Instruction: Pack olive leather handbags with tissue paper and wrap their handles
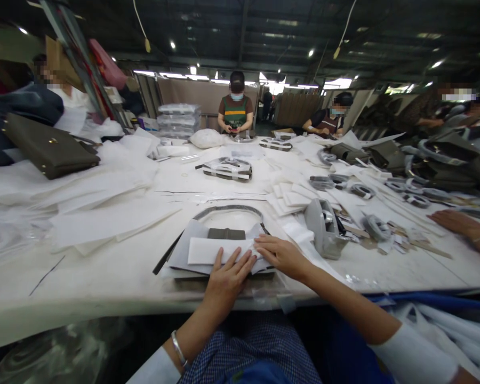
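Observation:
A dark olive handbag lies in front of me at the table's near edge, partly covered with thin white wrapping sheet. Behind it arches a wrapped strap or handle. Across the bag rests a white foam strip. My left hand lies flat on the strip's right half, fingers spread. My right hand touches the strip's right end and the sheet there, its fingers stretched out; what is under its fingertips is hidden.
A grey tape dispenser stands right of the bag, beside small foam pieces. Wrapped parts and wrapped bags crowd the right side. Foam sheets and an olive bag lie left. Co-workers sit across; another person's hand reaches in at right.

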Tool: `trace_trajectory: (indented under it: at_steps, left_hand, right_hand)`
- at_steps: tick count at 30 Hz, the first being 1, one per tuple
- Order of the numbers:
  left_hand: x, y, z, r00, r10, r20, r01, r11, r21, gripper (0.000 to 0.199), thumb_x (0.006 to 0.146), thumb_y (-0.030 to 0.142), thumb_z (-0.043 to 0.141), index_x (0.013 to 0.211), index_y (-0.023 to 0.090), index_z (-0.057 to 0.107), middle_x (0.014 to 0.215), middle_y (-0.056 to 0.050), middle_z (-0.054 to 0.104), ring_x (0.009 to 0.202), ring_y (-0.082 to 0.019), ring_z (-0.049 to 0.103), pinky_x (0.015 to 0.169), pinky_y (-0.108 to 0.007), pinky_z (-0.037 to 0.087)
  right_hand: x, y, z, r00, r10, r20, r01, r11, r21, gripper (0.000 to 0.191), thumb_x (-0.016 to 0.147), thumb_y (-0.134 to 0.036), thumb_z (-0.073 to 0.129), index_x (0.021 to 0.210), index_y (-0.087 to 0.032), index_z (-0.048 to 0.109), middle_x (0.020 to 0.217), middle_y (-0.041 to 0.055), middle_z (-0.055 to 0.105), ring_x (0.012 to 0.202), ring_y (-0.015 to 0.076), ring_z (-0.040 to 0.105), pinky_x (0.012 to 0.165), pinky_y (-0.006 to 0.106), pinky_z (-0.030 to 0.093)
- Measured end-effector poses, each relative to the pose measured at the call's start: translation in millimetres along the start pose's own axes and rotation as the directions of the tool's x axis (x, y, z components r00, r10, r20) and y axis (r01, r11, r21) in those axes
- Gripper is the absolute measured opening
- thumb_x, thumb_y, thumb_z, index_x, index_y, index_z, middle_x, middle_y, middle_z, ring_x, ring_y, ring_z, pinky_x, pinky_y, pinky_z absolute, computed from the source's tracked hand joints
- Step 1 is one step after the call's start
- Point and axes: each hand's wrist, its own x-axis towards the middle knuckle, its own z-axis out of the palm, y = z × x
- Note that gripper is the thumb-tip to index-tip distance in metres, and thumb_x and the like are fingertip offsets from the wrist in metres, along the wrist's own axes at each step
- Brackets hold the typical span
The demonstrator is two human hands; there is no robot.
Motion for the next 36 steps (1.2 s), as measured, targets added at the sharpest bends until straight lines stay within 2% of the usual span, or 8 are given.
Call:
trace_trajectory:
  at_steps: [3, 6, 9, 15, 21, 26, 31, 36]
  left_hand:
    - [1, 0, -2.7, 1.0, -0.001, 0.024, 0.002, 1.0, -0.012, 0.056, 0.095, 0.03, 0.055, 0.148, 0.033, 0.037, 0.145, -0.001, 0.051, 0.139, -0.023, 0.042, 0.121, -0.056, 0.016]
    - [2, 1, -6.6, 0.998, -0.001, 0.059, 0.002, 1.0, -0.014, 0.058, 0.094, 0.027, 0.056, 0.148, 0.032, 0.037, 0.146, -0.002, 0.05, 0.139, -0.024, 0.041, 0.12, -0.057, 0.018]
    - [2, 1, -9.4, 0.997, -0.002, 0.082, 0.003, 1.0, -0.008, 0.058, 0.094, 0.027, 0.056, 0.149, 0.031, 0.037, 0.147, -0.003, 0.048, 0.14, -0.025, 0.039, 0.12, -0.057, 0.018]
    - [2, 1, -8.8, 0.996, 0.009, 0.092, -0.011, 1.0, 0.013, 0.057, 0.095, 0.032, 0.056, 0.149, 0.031, 0.037, 0.149, -0.003, 0.046, 0.141, -0.025, 0.039, 0.121, -0.056, 0.017]
    - [3, 1, -10.1, 0.995, 0.003, 0.098, -0.005, 1.0, 0.02, 0.059, 0.094, 0.031, 0.058, 0.148, 0.031, 0.037, 0.148, -0.003, 0.047, 0.14, -0.025, 0.04, 0.12, -0.056, 0.018]
    - [3, 1, -9.2, 0.996, 0.005, 0.091, -0.008, 1.0, 0.024, 0.058, 0.094, 0.032, 0.058, 0.148, 0.03, 0.038, 0.147, -0.003, 0.048, 0.14, -0.024, 0.04, 0.12, -0.055, 0.018]
    - [4, 1, -9.6, 0.996, 0.012, 0.084, -0.016, 0.999, 0.039, 0.057, 0.093, 0.03, 0.059, 0.147, 0.029, 0.04, 0.146, -0.004, 0.05, 0.139, -0.025, 0.041, 0.12, -0.057, 0.018]
    - [5, 1, -9.4, 0.996, 0.003, 0.095, -0.005, 1.0, 0.019, 0.053, 0.095, 0.027, 0.055, 0.146, 0.03, 0.04, 0.148, -0.003, 0.048, 0.14, -0.024, 0.041, 0.12, -0.056, 0.016]
  right_hand:
    - [-52, -17, -2, 0.988, -0.049, -0.146, 0.046, 0.999, -0.026, 0.031, 0.097, -0.029, 0.055, 0.125, -0.021, 0.064, 0.128, 0.009, 0.066, 0.126, 0.0224, 0.056, 0.108, 0.044, 0.046]
    - [-90, -34, 6, 0.979, -0.165, -0.118, 0.143, 0.974, -0.176, 0.041, 0.093, -0.032, 0.062, 0.133, -0.02, 0.057, 0.137, 0.011, 0.059, 0.136, 0.0274, 0.046, 0.113, 0.052, 0.039]
    - [-105, -41, 25, 0.966, -0.242, -0.086, 0.21, 0.937, -0.281, 0.04, 0.095, -0.023, 0.058, 0.135, -0.021, 0.055, 0.136, 0.0091, 0.061, 0.135, 0.0263, 0.046, 0.112, 0.052, 0.039]
    - [-92, -35, 54, 0.947, -0.261, -0.186, 0.224, 0.954, -0.198, 0.03, 0.096, -0.013, 0.048, 0.121, -0.019, 0.065, 0.113, 0.0074, 0.073, 0.105, 0.0195, 0.066, 0.087, 0.037, 0.054]
    - [-90, -46, 48, 0.952, -0.193, -0.238, 0.192, 0.981, -0.032, 0.026, 0.096, -0.012, 0.045, 0.103, -0.021, 0.069, 0.097, 0.0038, 0.076, 0.083, 0.0143, 0.07, 0.072, 0.03, 0.052]
    - [-85, -56, 25, 0.963, -0.187, -0.195, 0.195, 0.981, 0.02, 0.013, 0.096, -0.023, 0.055, 0.099, -0.021, 0.068, 0.09, 0.0017, 0.075, 0.08, 0.0139, 0.068, 0.078, 0.03, 0.051]
    - [-60, -48, 9, 0.917, -0.103, -0.385, 0.038, 0.984, -0.174, 0.031, 0.092, -0.023, 0.063, 0.123, -0.024, 0.063, 0.108, 0.0059, 0.073, 0.106, 0.0205, 0.063, 0.095, 0.036, 0.046]
    - [-41, -44, 5, 0.925, -0.178, -0.336, 0.088, 0.96, -0.267, 0.019, 0.095, -0.019, 0.057, 0.104, -0.027, 0.072, 0.093, 0.0012, 0.074, 0.088, 0.0167, 0.063, 0.084, 0.034, 0.043]
